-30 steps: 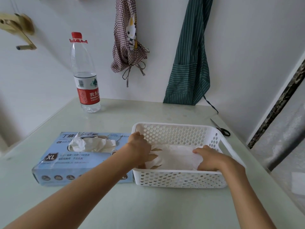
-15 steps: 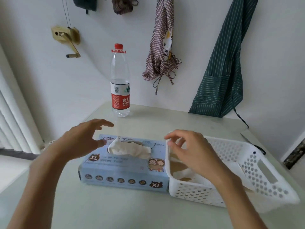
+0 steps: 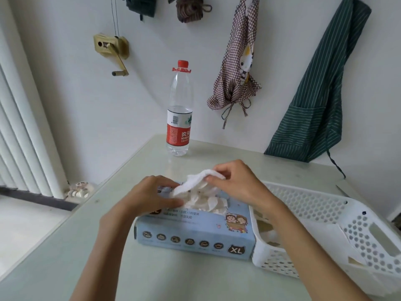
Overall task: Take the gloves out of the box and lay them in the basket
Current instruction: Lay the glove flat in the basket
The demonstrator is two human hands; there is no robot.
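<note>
My right hand [image 3: 233,185] pinches the thin, limp glove [image 3: 196,181] by its cuff — my left hand [image 3: 152,195] presses on the box [image 3: 195,231].

We see a water bottle [image 3: 179,109] standing upright at the desk's [image 3: 65,246] far edge; a checked apron [image 3: 236,61] and a green striped apron [image 3: 321,88] hang on the wall.

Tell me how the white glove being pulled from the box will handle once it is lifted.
Probably floppy: the glove droops between the right hand and the box. Likely very light, as a fingertip pinch holds it. It may drag neighbours out; more bunch at the opening.
</note>
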